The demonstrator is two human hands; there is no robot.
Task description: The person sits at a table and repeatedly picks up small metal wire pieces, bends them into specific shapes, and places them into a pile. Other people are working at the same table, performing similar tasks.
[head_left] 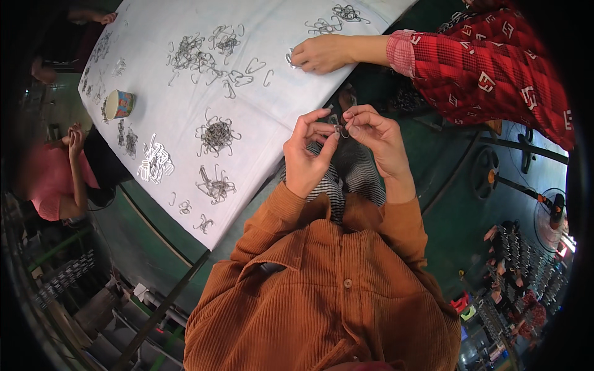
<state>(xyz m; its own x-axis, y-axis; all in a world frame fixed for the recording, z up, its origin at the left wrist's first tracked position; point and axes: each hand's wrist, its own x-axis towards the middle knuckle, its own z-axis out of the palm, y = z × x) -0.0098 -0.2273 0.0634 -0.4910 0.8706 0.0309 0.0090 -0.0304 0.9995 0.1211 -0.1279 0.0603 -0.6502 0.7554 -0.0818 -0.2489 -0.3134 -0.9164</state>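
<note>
Over lap: left hand (pixel 307 157) and right hand (pixel 377 139) pinching small wire hook (pixel 342 130) together.

— From my feed I see a white table (pixel 260 123) strewn with piles of bent wire hooks (pixel 216 135). Anything else?

— I make out a paper cup (pixel 119 104) near its left edge, a co-worker's red-sleeved hand (pixel 322 54) resting on the top, and a standing fan (pixel 552 210) at right.
</note>
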